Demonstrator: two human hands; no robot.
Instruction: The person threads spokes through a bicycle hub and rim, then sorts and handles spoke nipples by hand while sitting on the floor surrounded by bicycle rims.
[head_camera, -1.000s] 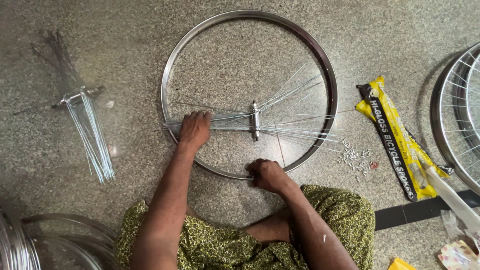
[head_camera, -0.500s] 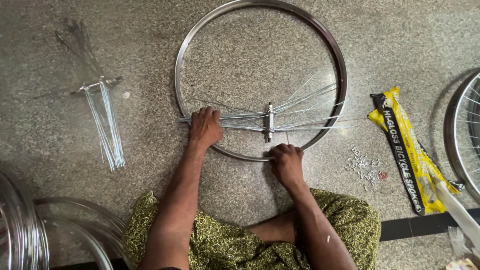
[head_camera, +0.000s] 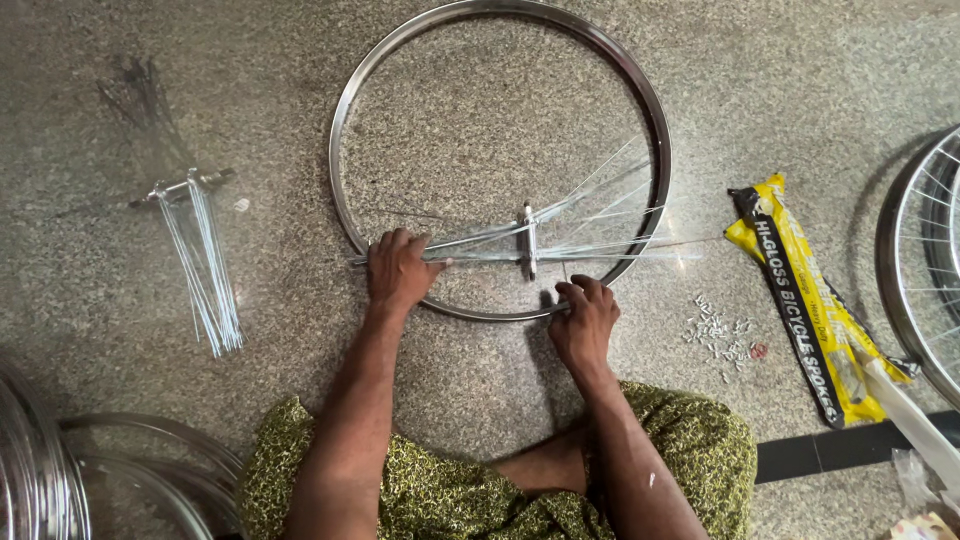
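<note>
A bare steel bicycle rim (head_camera: 350, 120) lies flat on the speckled stone floor. Inside it sits a metal hub (head_camera: 527, 242) with thin spokes (head_camera: 610, 215) fanning out to the right and left. My left hand (head_camera: 398, 270) is closed over the bunch of spokes at the rim's lower left. My right hand (head_camera: 583, 320) grips the near edge of the rim just below the hub.
A loose bundle of spokes (head_camera: 205, 265) lies at left. Small spoke nipples (head_camera: 722, 335) are scattered right of the rim, beside a yellow and black packet (head_camera: 800, 290). A built wheel (head_camera: 915, 260) is at the right edge; more rims (head_camera: 60, 470) lie at bottom left.
Both hands have shifted along the rim: the left stays on the spokes, the right has moved from below the rim up onto its near edge. The view has drifted, so the rim appears lower.
</note>
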